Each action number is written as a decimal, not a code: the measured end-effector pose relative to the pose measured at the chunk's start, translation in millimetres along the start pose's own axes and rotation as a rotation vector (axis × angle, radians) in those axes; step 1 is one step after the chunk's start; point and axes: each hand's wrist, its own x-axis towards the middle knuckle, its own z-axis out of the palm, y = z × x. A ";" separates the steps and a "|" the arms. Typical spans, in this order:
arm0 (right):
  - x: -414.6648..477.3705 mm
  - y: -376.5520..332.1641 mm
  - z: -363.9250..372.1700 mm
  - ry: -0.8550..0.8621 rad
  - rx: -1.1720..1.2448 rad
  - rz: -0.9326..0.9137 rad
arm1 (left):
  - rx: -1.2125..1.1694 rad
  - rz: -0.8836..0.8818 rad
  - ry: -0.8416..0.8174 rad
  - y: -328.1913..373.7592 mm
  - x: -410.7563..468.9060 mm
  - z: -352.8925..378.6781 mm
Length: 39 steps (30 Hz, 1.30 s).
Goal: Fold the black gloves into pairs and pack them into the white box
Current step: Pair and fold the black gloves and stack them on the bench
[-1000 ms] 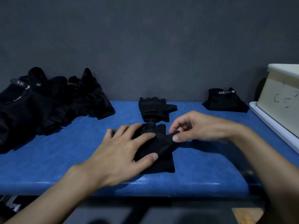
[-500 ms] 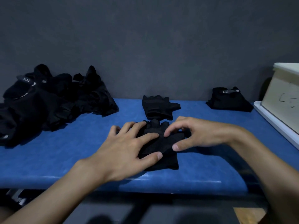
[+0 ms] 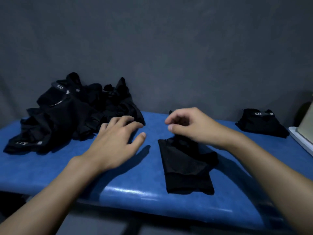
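Observation:
A folded black glove (image 3: 185, 167) lies on the blue table (image 3: 118, 184), right of the middle. My right hand (image 3: 191, 126) hovers over its far end with fingers curled; whether it pinches the fabric is hidden. Behind that hand only the tip of another black glove (image 3: 170, 113) shows. My left hand (image 3: 116, 141) is spread flat and holds nothing, its fingertips at the edge of the loose pile of black gloves (image 3: 76, 114) at the back left. A sliver of the white box (image 3: 306, 122) shows at the right edge.
A folded black bundle with a 5.11 label (image 3: 261, 123) lies at the back right, next to the box's white base (image 3: 299, 139). A dark grey wall (image 3: 152, 48) runs behind the table. The table's front edge is close to me.
My left hand has left the folded glove and moved left to the pile. My right hand has lifted and curled over the glove's far end. The view has shifted left.

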 end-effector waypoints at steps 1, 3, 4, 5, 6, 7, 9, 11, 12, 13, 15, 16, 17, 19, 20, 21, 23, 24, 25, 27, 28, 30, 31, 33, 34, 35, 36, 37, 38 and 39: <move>15.3 -1.2 8.5 0.018 -0.021 -0.012 | 0.021 -0.022 0.026 -7.5 2.4 -1.3; 45.1 -3.3 26.3 0.053 -0.077 -0.025 | 0.061 -0.049 0.069 -20.6 6.8 -2.7; 58.4 -3.8 35.1 0.073 -0.101 -0.023 | 0.074 -0.058 0.078 -25.9 8.4 -2.9; 70.3 -4.1 43.3 0.094 -0.125 -0.013 | 0.081 -0.066 0.078 -30.3 9.7 -2.5; 80.7 -4.0 50.7 0.110 -0.153 0.004 | 0.086 -0.074 0.073 -34.5 11.0 -1.4; 89.6 -3.7 57.4 0.115 -0.181 0.025 | 0.089 -0.079 0.067 -38.2 12.5 -0.1; 105.0 -0.2 69.9 0.102 -0.220 0.060 | 0.075 -0.082 0.056 -45.1 15.4 1.8; 116.8 5.4 82.3 0.107 -0.280 0.084 | 0.033 -0.080 0.057 -50.6 17.7 1.2; 120.8 7.8 87.4 0.125 -0.307 0.093 | 0.010 -0.081 0.060 -52.6 18.6 0.4; 123.4 9.3 91.4 0.152 -0.322 0.092 | -0.012 -0.082 0.063 -54.1 19.2 -0.6; 125.5 10.2 94.6 0.220 -0.330 0.072 | -0.046 -0.079 0.074 -56.2 19.6 -1.9; 125.4 9.8 93.7 0.250 -0.311 0.061 | -0.058 -0.076 0.082 -56.6 19.4 -2.3; 124.6 9.1 91.5 0.278 -0.267 0.052 | -0.072 -0.075 0.093 -56.4 19.2 -3.1; 122.5 6.0 83.9 0.330 -0.134 0.057 | -0.108 -0.072 0.119 -55.1 19.6 -4.8; 121.6 5.3 79.3 0.354 -0.065 0.065 | -0.129 -0.069 0.134 -53.9 20.0 -5.5; 120.8 5.2 74.5 0.378 -0.005 0.069 | -0.156 -0.067 0.150 -52.6 20.4 -6.0; 116.4 2.3 64.3 0.422 0.115 0.075 | -0.218 -0.061 0.186 -49.1 21.1 -6.9; 113.4 0.2 59.1 0.437 0.182 0.079 | -0.251 -0.059 0.208 -47.2 21.4 -7.1; 109.2 -3.5 53.3 0.447 0.248 0.077 | -0.283 -0.056 0.231 -45.1 21.7 -7.6; 98.1 -12.8 41.8 0.452 0.349 0.067 | -0.350 -0.059 0.274 -40.7 22.8 -8.4; 92.1 -17.7 36.6 0.455 0.391 0.064 | -0.390 -0.063 0.295 -38.3 23.5 -8.9; 79.2 -25.5 27.0 0.453 0.483 0.064 | -0.482 -0.080 0.344 -32.2 24.4 -10.0; 71.8 -29.2 22.5 0.441 0.534 0.065 | -0.530 -0.097 0.363 -28.4 24.6 -11.0; 56.7 -35.0 14.7 0.400 0.652 0.070 | -0.650 -0.147 0.375 -20.3 24.7 -13.4; 48.6 -37.2 11.6 0.378 0.725 0.073 | -0.731 -0.176 0.361 -16.1 24.7 -15.0; 40.3 -38.6 9.4 0.359 0.799 0.075 | -0.831 -0.201 0.339 -12.0 24.5 -16.8; 32.4 -39.1 8.1 0.344 0.859 0.077 | -0.943 -0.221 0.314 -8.6 24.9 -18.0; 24.8 -38.8 7.9 0.336 0.906 0.082 | -1.053 -0.231 0.295 -5.0 25.2 -19.1; 17.7 -36.9 8.5 0.332 0.940 0.091 | -1.141 -0.232 0.283 -0.9 25.3 -19.4; 10.5 -34.7 9.2 0.324 0.971 0.100 | -1.202 -0.225 0.284 4.2 24.4 -20.0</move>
